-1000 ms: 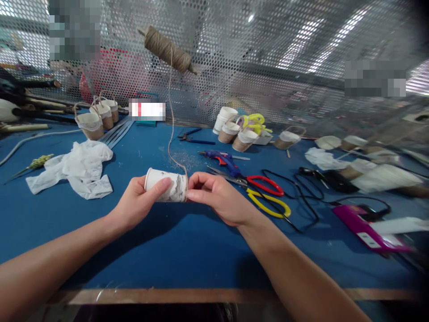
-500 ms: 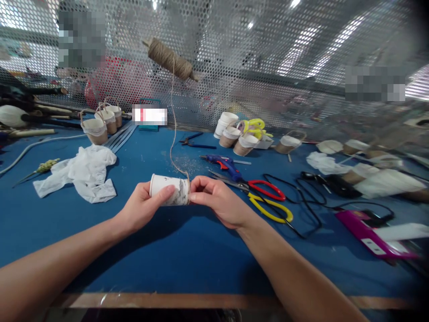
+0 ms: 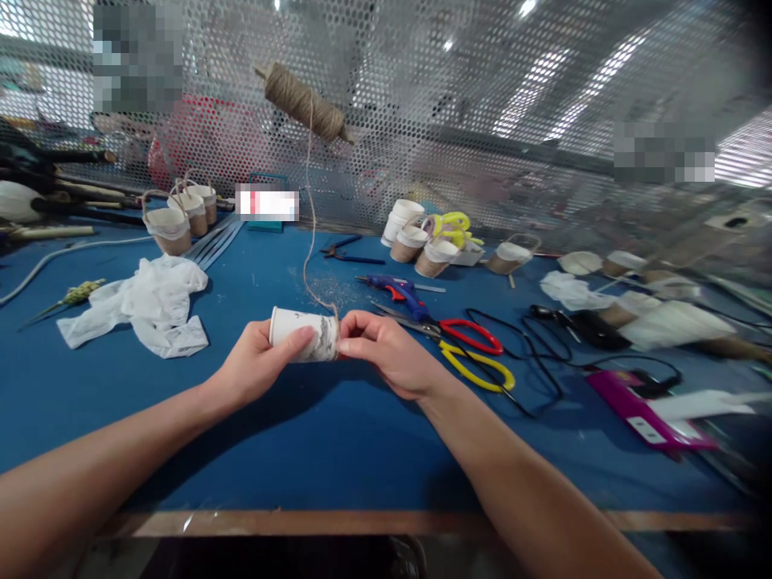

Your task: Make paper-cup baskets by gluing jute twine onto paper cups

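Observation:
A white paper cup (image 3: 301, 332) lies sideways above the blue table (image 3: 338, 450), rim to the left. My left hand (image 3: 256, 366) wraps around it, thumb across its side. At the cup's base my right hand (image 3: 386, 350) pinches with closed fingers where a jute twine strand (image 3: 309, 233) arrives. That strand hangs down from a twine spool (image 3: 301, 100) fixed on the perforated metal screen (image 3: 543, 96).
Red and yellow scissors (image 3: 470, 350), a blue glue gun (image 3: 401, 291) and black cables lie right of my hands. A crumpled white plastic bag (image 3: 145, 301) sits to the left. Twine-wrapped cups (image 3: 174, 217) stand at the back left, more cups (image 3: 422, 241) at the back centre. A magenta tool (image 3: 639, 406) is at right.
Both hands keep their hold on the cup and twine end. The view has shifted slightly; the cup sits about where it was.

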{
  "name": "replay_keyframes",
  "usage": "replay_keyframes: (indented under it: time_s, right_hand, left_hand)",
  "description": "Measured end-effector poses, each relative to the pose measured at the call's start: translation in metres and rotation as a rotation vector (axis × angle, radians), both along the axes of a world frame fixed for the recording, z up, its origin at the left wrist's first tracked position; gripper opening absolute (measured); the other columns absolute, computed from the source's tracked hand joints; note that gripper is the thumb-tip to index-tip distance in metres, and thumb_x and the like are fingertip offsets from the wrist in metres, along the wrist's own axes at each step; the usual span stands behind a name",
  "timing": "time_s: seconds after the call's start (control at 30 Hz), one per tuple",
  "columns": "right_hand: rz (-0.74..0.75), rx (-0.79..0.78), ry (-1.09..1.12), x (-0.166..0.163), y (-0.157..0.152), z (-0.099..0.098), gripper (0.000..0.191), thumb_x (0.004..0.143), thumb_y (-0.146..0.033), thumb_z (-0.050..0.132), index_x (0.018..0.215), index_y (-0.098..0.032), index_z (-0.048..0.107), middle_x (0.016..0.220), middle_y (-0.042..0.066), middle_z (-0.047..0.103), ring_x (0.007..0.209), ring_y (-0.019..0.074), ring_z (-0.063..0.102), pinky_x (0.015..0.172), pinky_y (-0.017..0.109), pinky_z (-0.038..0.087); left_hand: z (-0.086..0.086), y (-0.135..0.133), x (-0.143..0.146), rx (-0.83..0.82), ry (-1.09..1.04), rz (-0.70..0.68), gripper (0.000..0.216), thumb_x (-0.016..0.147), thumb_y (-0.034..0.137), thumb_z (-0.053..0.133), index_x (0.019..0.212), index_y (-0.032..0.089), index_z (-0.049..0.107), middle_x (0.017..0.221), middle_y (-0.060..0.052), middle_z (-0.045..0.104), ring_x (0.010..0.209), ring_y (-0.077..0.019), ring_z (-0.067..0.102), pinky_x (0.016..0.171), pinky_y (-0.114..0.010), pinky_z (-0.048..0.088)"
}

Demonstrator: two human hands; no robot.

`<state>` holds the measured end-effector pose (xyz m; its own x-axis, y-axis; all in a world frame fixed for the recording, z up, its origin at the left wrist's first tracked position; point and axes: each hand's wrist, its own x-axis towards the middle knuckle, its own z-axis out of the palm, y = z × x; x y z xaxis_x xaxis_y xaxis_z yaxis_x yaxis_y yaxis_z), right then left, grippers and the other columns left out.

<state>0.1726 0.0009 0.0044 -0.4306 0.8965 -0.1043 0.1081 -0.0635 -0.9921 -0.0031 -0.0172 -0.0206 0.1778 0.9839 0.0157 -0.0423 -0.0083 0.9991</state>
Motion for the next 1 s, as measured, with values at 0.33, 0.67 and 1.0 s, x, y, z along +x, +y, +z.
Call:
replay_keyframes:
  time_s: [0.33, 0.67, 1.0]
  right_hand:
    - [0.0, -0.042, 0.025, -0.0001, 0.0027, -0.0029, 0.012, 0.068, -0.027, 0.061, 0.066, -0.016, 0.056, 0.061, -0.003, 0.056, 0.058, 0.0085, 0.048, 0.061, 0.024, 0.035]
    - [0.01, 0.022, -0.038, 0.0011, 0.0015, 0.0002, 0.01, 0.069, -0.024, 0.061, 0.068, -0.016, 0.054, 0.062, -0.003, 0.054, 0.06, 0.0083, 0.048, 0.062, 0.024, 0.036]
    - [-0.12, 0.297, -0.173, -0.0007, 0.0029, -0.0025, 0.016, 0.075, -0.03, 0.057, 0.083, -0.016, 0.057, 0.079, 0.001, 0.058, 0.072, 0.0109, 0.052, 0.069, 0.026, 0.041]
  left_hand:
    - [0.0035, 0.0014, 0.0045, -0.259, -0.31, -0.017, 0.022, 0.07, 0.031, 0.064, 0.074, 0.009, 0.067, 0.058, -0.001, 0.064, 0.051, -0.0082, 0.053, 0.052, -0.018, 0.04]
    - [0.002, 0.0, 0.0029, -0.128, -0.176, -0.013, 0.023, 0.071, 0.033, 0.062, 0.073, 0.011, 0.065, 0.064, 0.0, 0.064, 0.055, -0.0081, 0.051, 0.056, -0.02, 0.041]
    - [0.0013, -0.0013, 0.0005, -0.014, 0.052, -0.051, 0.03, 0.074, 0.037, 0.057, 0.082, 0.011, 0.068, 0.074, -0.003, 0.068, 0.062, -0.0116, 0.055, 0.062, -0.021, 0.044]
